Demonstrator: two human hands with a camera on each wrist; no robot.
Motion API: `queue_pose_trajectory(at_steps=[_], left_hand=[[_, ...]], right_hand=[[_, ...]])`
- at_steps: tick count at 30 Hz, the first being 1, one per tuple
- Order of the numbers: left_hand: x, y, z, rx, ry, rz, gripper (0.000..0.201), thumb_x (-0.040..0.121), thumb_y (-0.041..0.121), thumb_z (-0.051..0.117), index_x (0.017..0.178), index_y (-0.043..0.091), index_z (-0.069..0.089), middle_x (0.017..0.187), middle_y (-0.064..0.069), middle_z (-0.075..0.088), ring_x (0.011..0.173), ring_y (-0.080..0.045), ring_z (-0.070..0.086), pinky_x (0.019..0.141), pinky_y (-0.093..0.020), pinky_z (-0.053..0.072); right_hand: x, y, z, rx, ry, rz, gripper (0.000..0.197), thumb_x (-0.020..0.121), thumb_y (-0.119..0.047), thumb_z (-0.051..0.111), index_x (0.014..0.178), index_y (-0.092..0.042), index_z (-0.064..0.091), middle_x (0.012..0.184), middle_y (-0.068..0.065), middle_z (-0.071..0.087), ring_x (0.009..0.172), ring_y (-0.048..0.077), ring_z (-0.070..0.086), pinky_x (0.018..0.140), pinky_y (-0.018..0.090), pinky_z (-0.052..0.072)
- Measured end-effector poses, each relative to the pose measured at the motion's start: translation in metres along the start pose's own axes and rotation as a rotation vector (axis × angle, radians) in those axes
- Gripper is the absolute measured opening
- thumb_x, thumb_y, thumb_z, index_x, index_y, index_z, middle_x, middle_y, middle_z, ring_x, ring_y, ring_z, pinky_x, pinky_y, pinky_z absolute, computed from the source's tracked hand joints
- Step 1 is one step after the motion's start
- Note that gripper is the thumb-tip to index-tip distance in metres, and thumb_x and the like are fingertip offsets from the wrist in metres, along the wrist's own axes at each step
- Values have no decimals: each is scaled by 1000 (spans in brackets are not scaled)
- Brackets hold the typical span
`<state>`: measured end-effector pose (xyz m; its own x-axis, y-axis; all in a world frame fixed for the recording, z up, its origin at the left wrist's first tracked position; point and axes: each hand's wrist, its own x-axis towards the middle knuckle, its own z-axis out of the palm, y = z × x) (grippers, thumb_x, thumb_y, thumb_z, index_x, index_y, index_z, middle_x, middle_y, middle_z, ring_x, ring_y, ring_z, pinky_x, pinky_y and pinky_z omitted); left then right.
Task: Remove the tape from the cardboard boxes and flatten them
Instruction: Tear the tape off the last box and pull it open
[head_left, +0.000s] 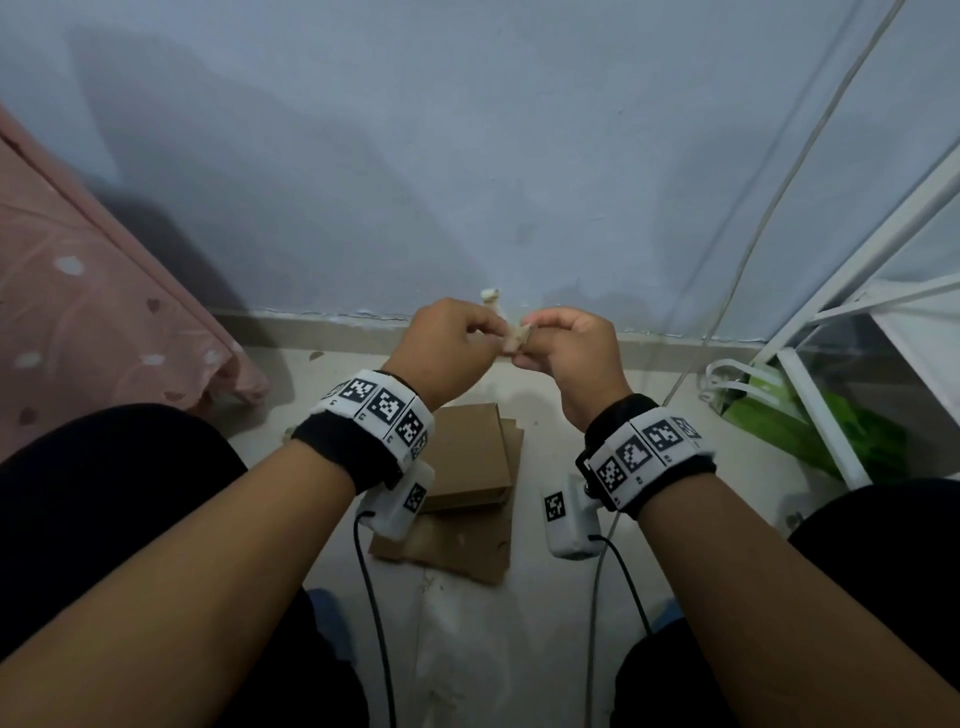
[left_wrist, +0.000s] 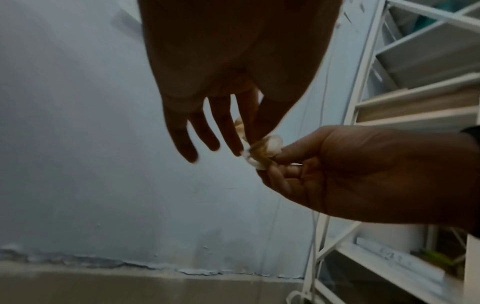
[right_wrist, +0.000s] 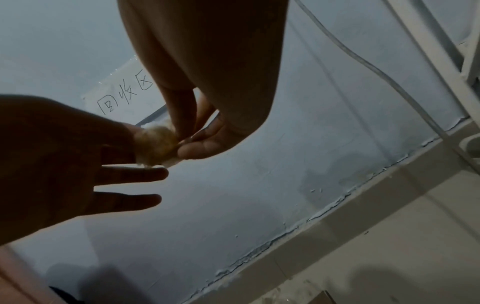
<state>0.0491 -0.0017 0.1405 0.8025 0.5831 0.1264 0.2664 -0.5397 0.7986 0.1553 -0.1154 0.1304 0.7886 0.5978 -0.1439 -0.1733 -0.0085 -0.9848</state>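
A crumpled wad of brownish tape (head_left: 516, 339) is held in the air between both hands, in front of the wall. My left hand (head_left: 491, 332) pinches it with thumb and forefinger, its other fingers stretched out. My right hand (head_left: 531, 347) pinches the wad from the other side with its fingers curled. The left wrist view shows the tape wad (left_wrist: 262, 152) between the left fingertips (left_wrist: 250, 133) and the right hand (left_wrist: 363, 174). In the right wrist view the tape wad (right_wrist: 155, 145) sits against the right thumb (right_wrist: 202, 149). Flat brown cardboard pieces (head_left: 470, 452) lie stacked on the floor below my wrists.
A pink bedspread (head_left: 78, 312) hangs at the left. A white shelf rack (head_left: 831, 322) with a green bag (head_left: 815, 436) stands at the right, and a cable (head_left: 779, 208) runs down the wall. A handwritten paper label (right_wrist: 122, 94) is stuck on the wall. My knees flank the cardboard.
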Motion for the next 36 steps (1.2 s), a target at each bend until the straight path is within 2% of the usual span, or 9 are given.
queue_pose_trajectory(at_steps=[3,6,11,15,20,23,26,29,36], left_hand=[[-1,-1,0,31,-147,39,14,83,22,80,93,14,73,86,2,71,81,-15,67,76,-29,53],[1,-6,1,-95,-188,2,8,82,0,77,85,4,72,68,4,66,64,-13,63,72,-33,58],[2,-10,-1,-250,-232,-13,23,79,-23,57,84,-6,71,63,7,68,59,-3,62,66,-23,58],[6,-17,-4,-245,-193,-33,21,78,-18,69,86,0,75,93,1,59,64,5,62,68,-14,51],[10,-21,-12,-279,-203,-77,19,78,-9,76,77,9,77,76,-5,75,71,-10,69,76,-24,58],[6,-12,-11,-400,-114,-133,13,77,-13,75,80,0,72,75,-23,72,64,-23,71,70,-31,62],[6,-9,-7,-465,-16,-213,31,77,-16,72,90,6,55,73,-22,66,56,-25,67,59,-30,60],[7,-14,-1,-480,-14,-206,21,78,-15,72,94,-3,65,88,-25,68,69,-33,70,68,-37,62],[11,-22,9,-245,-28,-91,9,89,4,70,90,4,78,82,-6,75,71,-6,65,71,-19,53]], right_hand=[[3,0,-6,-33,60,8,24,82,15,62,91,-7,59,88,15,61,70,24,68,58,28,57],[3,4,-6,-252,40,-34,22,79,10,66,72,-11,65,76,6,62,67,20,62,50,26,51],[2,5,-3,-196,-48,-21,13,81,15,67,85,3,73,87,24,72,69,33,76,62,29,59],[0,1,-1,-122,-206,23,25,93,14,49,108,9,69,103,24,73,87,28,77,79,29,62],[-5,2,-2,-108,-289,3,19,96,6,55,90,-2,71,92,16,77,91,28,76,86,36,61],[-5,1,-4,-92,-235,9,11,93,5,63,85,0,70,82,15,77,84,26,76,80,34,63],[-5,1,-2,-67,-150,-2,6,89,8,68,86,4,66,79,16,74,75,24,76,69,29,63],[-1,5,-3,-70,-68,-59,13,86,6,73,81,-1,64,72,14,71,68,25,74,64,30,61],[5,21,1,-242,-21,-204,12,92,-5,67,93,-2,79,93,14,76,86,25,74,85,35,61]])
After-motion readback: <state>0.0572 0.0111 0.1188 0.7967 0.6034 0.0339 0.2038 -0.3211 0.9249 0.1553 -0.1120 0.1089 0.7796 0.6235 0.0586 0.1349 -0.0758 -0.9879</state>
